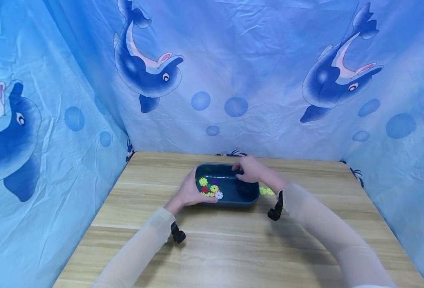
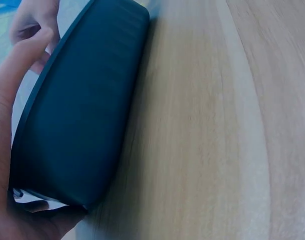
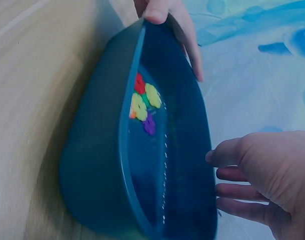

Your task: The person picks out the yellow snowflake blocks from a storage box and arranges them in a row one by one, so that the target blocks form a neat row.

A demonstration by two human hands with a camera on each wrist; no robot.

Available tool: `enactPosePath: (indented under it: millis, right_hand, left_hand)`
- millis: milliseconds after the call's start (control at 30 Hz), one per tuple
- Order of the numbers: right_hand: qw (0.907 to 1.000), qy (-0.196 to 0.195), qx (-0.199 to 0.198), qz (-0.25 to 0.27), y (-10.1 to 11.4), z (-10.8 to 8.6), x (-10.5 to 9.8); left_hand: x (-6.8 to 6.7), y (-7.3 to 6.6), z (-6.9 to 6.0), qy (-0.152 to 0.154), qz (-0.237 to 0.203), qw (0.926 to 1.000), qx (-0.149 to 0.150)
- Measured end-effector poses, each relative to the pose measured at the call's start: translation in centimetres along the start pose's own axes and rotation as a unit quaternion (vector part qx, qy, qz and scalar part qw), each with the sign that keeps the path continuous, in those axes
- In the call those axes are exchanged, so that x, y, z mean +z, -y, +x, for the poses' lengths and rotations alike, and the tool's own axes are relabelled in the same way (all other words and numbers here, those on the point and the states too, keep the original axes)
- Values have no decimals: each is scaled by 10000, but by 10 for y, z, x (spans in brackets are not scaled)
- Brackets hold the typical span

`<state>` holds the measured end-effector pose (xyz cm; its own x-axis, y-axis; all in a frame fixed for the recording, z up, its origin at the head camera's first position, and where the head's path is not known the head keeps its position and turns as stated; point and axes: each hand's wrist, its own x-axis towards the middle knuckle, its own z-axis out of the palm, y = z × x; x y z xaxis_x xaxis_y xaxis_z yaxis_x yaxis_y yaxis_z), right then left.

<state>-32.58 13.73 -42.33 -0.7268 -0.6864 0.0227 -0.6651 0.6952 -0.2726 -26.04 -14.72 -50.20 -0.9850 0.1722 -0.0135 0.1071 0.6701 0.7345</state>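
Note:
A dark teal bin [image 1: 233, 205] stands on the table, with flower-shaped pieces in yellow, red, purple and white [image 1: 218, 195] gathered at its left end. My left hand [image 1: 192, 191] grips that end, the thumb along the near rim; the left wrist view shows its fingers round the bin's [image 2: 82, 105] end. At the far rim, toward the right, is my right hand [image 1: 250, 170], thumb and fingers apart, holding no piece. In the right wrist view the right hand's [image 3: 267, 175] thumb tip overlaps the rim; whether it presses there I cannot tell.
Several yellow-green pieces [image 1: 267, 191] lie on the wooden table [image 1: 226, 248] just right of the bin, partly behind my right wrist. A blue dolphin-print cloth [image 1: 240, 80] hangs behind the table and at both sides. Dark tassels lie at the table's back edge.

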Motion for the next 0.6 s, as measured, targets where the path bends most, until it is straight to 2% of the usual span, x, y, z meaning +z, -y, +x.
enactPosePath:
  millis: [200,367,600]
  right_hand:
    - [9996,-4,-263,-122,9,9,12]
    - [9994,72,-319,-69,21,16,20]
    - [9990,143,-400,160,37,26,34]
  left_hand:
    - [0,2,-3,199,-138,9997,25]
    - [-1,5,-3,187,-262,9994,118]
    - [1,13,-2,239,-214,9991,277]
